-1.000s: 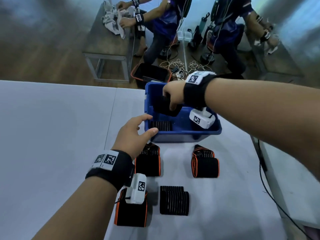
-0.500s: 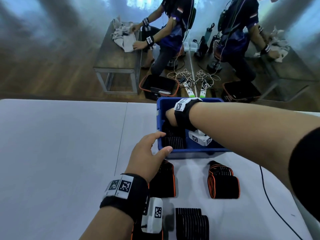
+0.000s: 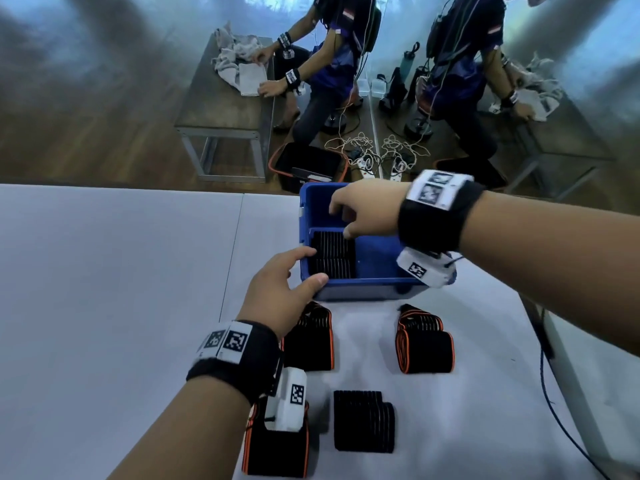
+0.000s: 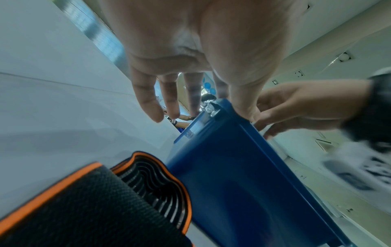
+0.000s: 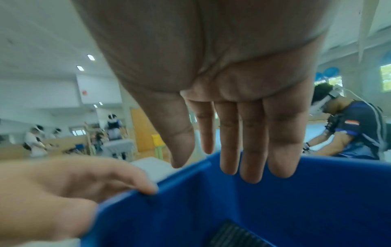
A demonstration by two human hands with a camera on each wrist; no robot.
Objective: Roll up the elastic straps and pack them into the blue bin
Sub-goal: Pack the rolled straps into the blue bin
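My left hand [image 3: 277, 289] is resting open on the bin's [image 3: 367, 291] near-left corner; my right hand [image 3: 367, 211] is hovering over it, fingers slack, empty. Rolled straps [image 3: 332, 254] are lying inside, seemingly two. No readable writing.

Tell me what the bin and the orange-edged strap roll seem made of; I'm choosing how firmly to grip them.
Bin: apparently rigid moulded plastic, smooth blue walls with a faint sheen and a formed rim. Strap roll: looks like woven elastic fabric, a matte black mesh texture with orange edging, wound in soft wavy layers.

Head view looks down; wrist views close along hands, sharing blue bin [image 3: 363, 289].
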